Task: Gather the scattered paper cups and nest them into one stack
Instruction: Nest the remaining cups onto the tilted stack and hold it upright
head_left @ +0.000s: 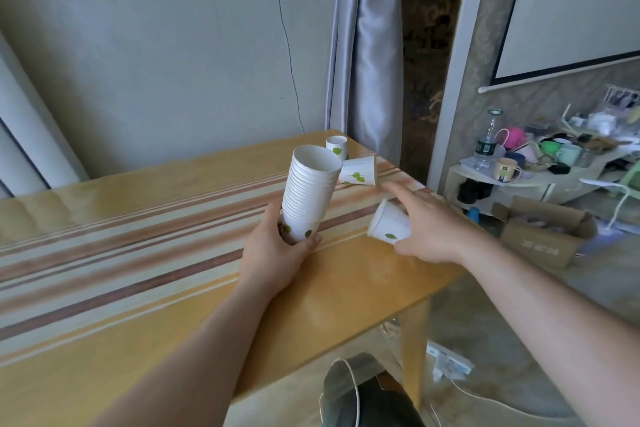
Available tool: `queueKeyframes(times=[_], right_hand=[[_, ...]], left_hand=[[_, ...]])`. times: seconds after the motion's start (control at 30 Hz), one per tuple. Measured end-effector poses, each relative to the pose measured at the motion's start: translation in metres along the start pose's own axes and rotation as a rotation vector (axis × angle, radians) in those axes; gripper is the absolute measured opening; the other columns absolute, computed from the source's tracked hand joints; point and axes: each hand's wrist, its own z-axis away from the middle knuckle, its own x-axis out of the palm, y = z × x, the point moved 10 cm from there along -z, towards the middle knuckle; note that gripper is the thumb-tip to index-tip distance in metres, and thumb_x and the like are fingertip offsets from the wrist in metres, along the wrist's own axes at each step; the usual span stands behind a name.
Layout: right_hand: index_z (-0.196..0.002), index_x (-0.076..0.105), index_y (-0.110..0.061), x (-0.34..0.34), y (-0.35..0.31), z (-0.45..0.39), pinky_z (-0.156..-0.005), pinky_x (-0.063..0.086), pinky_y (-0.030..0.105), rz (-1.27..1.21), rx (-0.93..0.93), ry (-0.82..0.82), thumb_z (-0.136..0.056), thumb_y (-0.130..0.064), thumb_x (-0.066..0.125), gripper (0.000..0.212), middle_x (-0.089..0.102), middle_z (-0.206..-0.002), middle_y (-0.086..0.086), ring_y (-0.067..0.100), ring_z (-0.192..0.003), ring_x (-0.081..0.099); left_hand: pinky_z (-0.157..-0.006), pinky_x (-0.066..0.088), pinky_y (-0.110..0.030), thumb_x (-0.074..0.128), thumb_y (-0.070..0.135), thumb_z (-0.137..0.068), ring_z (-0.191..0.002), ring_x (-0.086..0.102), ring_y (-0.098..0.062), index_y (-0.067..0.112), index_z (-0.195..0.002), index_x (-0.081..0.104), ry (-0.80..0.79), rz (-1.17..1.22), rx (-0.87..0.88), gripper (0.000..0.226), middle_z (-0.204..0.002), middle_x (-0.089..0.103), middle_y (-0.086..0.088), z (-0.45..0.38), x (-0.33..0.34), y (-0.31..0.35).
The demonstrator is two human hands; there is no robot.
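A stack of cups [309,191] stands in the left hand's fingers [313,240]. A tilted cup [389,222] sits under the right hand's fingers [405,191]; beyond them, on the table [138,253], one cup lies sideways [358,170] and an upright cup [336,146] stands farther back.

the setting is a lived-in room of a home. a wooden table [145,253] with a striped cover occupies the centre. at 12 o'clock, a grey curtain [367,55] hangs against a plain wall. at 2 o'clock, a low shelf [512,180] holds coloured mugs [506,169] and a water bottle [485,149]. below it, at 3 o'clock, an open cardboard box [543,239] sits on the floor.
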Motion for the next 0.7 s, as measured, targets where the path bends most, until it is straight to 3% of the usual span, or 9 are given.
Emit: queueKeyframes(times=[0.1, 0.17, 0.23, 0.37, 0.47, 0.6, 0.7], right_hand=[[-0.145, 0.047, -0.043, -0.025, -0.009, -0.007, -0.076, 0.054, 0.032, -0.710, -0.001, 0.186, -0.080, -0.007, 0.085, 0.083, 0.063, -0.135, -0.001, 0.019, -0.111, 0.067], [-0.135, 0.054, -0.037, -0.031, -0.010, -0.015, -0.084, 0.060, 0.040, -1.289, 0.057, 0.236, -0.086, -0.004, 0.084, 0.067, 0.069, -0.133, 0.004, 0.027, -0.113, 0.073], [-0.140, 0.055, -0.027, -0.034, -0.022, -0.022, -0.102, 0.057, 0.048, -1.597, 0.021, 0.211, -0.087, -0.010, 0.083, 0.063, 0.073, -0.135, 0.006, 0.029, -0.117, 0.075], [-0.139, 0.057, -0.028, -0.031, -0.052, -0.031, -0.114, 0.048, 0.055, -1.542, -0.058, 0.165, -0.092, -0.004, 0.080, 0.058, 0.073, -0.138, 0.010, 0.033, -0.126, 0.071], [-0.153, 0.048, -0.031, -0.020, -0.060, -0.037, -0.110, 0.052, 0.052, -1.475, -0.054, 0.138, -0.088, 0.007, 0.080, 0.082, 0.069, -0.142, 0.010, 0.028, -0.129, 0.069], [-0.155, 0.047, -0.035, -0.013, -0.065, -0.042, -0.111, 0.051, 0.053, -1.374, -0.090, 0.114, -0.089, 0.004, 0.079, 0.083, 0.069, -0.141, 0.004, 0.022, -0.128, 0.067], [-0.161, 0.036, -0.041, -0.012, -0.068, -0.046, -0.111, 0.048, 0.049, -1.344, -0.129, 0.093, -0.092, 0.003, 0.076, 0.092, 0.067, -0.143, 0.000, 0.020, -0.131, 0.064]], left_hand=[[-0.075, 0.050, -0.034, 0.089, 0.042, -0.081, -0.096, 0.067, -0.011, 0.038, -0.124, 0.056, 0.019, -0.011, 0.028, 0.055, -0.104, 0.069, 0.023, -0.001, -0.002, 0.003], [-0.076, 0.051, -0.034, 0.088, 0.041, -0.081, -0.097, 0.067, -0.012, 0.039, -0.131, 0.057, 0.025, -0.015, 0.047, 0.059, -0.105, 0.069, 0.023, -0.001, -0.003, 0.006], [-0.075, 0.050, -0.033, 0.088, 0.039, -0.081, -0.097, 0.066, -0.012, 0.040, -0.130, 0.058, 0.021, -0.022, 0.063, 0.058, -0.103, 0.069, 0.024, 0.000, -0.003, 0.008], [-0.074, 0.047, -0.028, 0.088, 0.036, -0.080, -0.096, 0.065, -0.006, 0.043, -0.131, 0.060, 0.018, -0.024, 0.080, 0.059, -0.102, 0.069, 0.025, 0.001, -0.003, 0.010], [-0.073, 0.045, -0.022, 0.088, 0.036, -0.080, -0.095, 0.064, -0.003, 0.042, -0.133, 0.061, 0.013, -0.019, 0.089, 0.059, -0.102, 0.069, 0.025, 0.000, -0.003, 0.010], [-0.076, 0.047, -0.028, 0.088, 0.038, -0.080, -0.099, 0.066, -0.008, 0.045, -0.135, 0.060, 0.015, -0.017, 0.089, 0.062, -0.106, 0.071, 0.023, -0.001, -0.002, 0.008], [-0.078, 0.048, -0.030, 0.088, 0.039, -0.079, -0.101, 0.066, -0.010, 0.045, -0.135, 0.060, 0.027, -0.010, 0.082, 0.063, -0.106, 0.071, 0.022, -0.003, -0.002, 0.005]])
